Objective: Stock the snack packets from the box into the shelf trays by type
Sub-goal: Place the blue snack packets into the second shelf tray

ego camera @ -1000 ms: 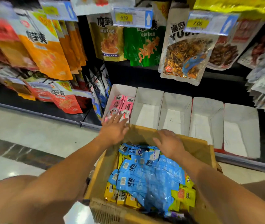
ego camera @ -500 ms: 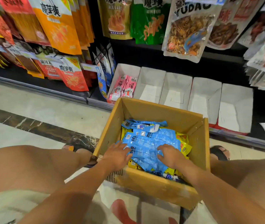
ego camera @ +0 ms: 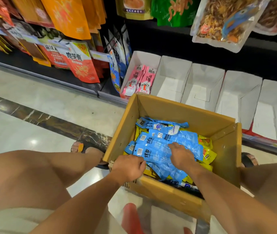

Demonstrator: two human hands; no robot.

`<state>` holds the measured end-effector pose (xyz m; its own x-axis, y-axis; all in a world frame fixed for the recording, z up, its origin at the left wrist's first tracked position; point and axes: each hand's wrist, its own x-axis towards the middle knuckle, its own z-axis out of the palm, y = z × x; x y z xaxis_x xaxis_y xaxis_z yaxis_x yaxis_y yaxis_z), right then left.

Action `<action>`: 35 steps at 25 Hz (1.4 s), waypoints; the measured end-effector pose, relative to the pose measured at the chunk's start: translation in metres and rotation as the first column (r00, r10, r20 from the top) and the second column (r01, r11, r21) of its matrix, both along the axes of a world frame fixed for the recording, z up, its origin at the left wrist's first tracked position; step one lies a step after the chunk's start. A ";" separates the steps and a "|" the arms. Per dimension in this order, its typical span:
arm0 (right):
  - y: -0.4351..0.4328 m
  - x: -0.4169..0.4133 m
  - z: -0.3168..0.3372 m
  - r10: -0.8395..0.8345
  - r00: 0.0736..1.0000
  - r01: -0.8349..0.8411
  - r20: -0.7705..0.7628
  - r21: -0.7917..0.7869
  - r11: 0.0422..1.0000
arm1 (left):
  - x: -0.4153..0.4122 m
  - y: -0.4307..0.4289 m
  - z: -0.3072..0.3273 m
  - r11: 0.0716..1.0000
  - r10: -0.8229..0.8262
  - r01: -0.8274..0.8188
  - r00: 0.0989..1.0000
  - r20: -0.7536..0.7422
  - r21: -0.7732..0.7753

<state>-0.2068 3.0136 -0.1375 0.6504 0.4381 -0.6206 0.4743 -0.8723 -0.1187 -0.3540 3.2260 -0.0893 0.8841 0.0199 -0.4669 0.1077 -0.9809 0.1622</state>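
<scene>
A brown cardboard box point(ego camera: 181, 105) stands on the floor between my knees, in front of the bottom shelf. It holds a heap of blue snack packets point(ego camera: 178, 139) lying over yellow packets point(ego camera: 208, 156). My left hand point(ego camera: 127, 168) is at the box's near left corner, fingers curled on the near edge of the blue packets. My right hand point(ego camera: 181, 154) lies on the middle of the blue heap with its fingers dug in. On the shelf is a row of white trays point(ego camera: 173, 76). The leftmost tray point(ego camera: 144, 58) holds pink packets point(ego camera: 139, 80); the others hold nothing.
Large hanging snack bags point(ego camera: 82, 63) fill the racks to the left and above the trays. My bare knees flank the box, and a sandalled foot point(ego camera: 83, 147) rests left of it on the glossy tiled floor. A blurred red object point(ego camera: 131, 217) sits at the bottom edge.
My left hand came back from the pink-packet tray into the box. Both hands slid to the near end of the blue heap and closed in on it. The view tilted down.
</scene>
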 end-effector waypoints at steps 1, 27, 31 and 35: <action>0.001 0.002 -0.002 0.024 1.000 -0.024 0.009 -0.037 0.999 | 0.001 0.001 -0.001 1.000 0.001 -0.001 1.000 -0.003 -0.004; -0.029 -0.034 0.047 -0.447 0.862 0.506 -0.239 0.373 0.777 | 0.035 -0.010 -0.006 0.619 0.448 -0.564 0.825 -0.344 -0.546; -0.032 -0.043 0.056 -0.424 0.871 0.490 -0.249 0.487 0.722 | 0.052 -0.028 0.006 0.148 0.494 -0.759 0.612 -0.617 -0.633; -0.022 -0.048 0.063 -0.391 0.879 0.474 -0.272 0.569 0.672 | 0.056 -0.039 0.015 -0.075 0.530 -0.713 0.564 -0.634 -0.697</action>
